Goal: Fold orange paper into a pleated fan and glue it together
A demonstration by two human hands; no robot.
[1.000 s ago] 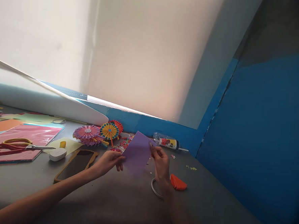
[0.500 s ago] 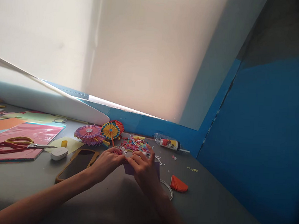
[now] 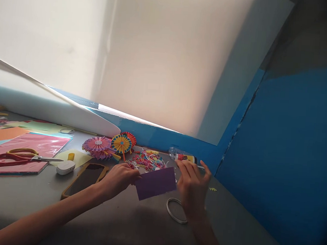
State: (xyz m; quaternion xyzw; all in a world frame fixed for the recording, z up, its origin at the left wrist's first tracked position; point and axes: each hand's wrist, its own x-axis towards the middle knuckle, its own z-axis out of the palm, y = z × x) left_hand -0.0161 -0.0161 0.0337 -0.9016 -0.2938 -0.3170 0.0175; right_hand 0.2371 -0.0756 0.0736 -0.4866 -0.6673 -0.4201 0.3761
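Note:
A rectangular piece of purple paper [image 3: 156, 184] is held above the table by its left edge, pinched in the fingers of my left hand [image 3: 119, 179]. My right hand [image 3: 193, 185] is apart from the paper, just beyond its right end, with its fingers spread and nothing visible in them. Behind that hand lies a bottle with a red, white and yellow label [image 3: 189, 158], partly covered by the fingers. Below the paper's right end a white ring [image 3: 169, 211] rests on the table, close to my right wrist.
Colourful paper scraps [image 3: 147, 159] lie behind the purple paper. Pleated paper rosettes [image 3: 97, 146] stand to their left. A phone in a tan case [image 3: 89, 181], a white case [image 3: 65, 167], red-handled scissors [image 3: 14, 157] and a pink paper pack [image 3: 50, 145] are on the left.
My right hand has let go of the purple paper and moved right, covering the orange folded paper. The purple paper, still in my left hand, now shows its broad face.

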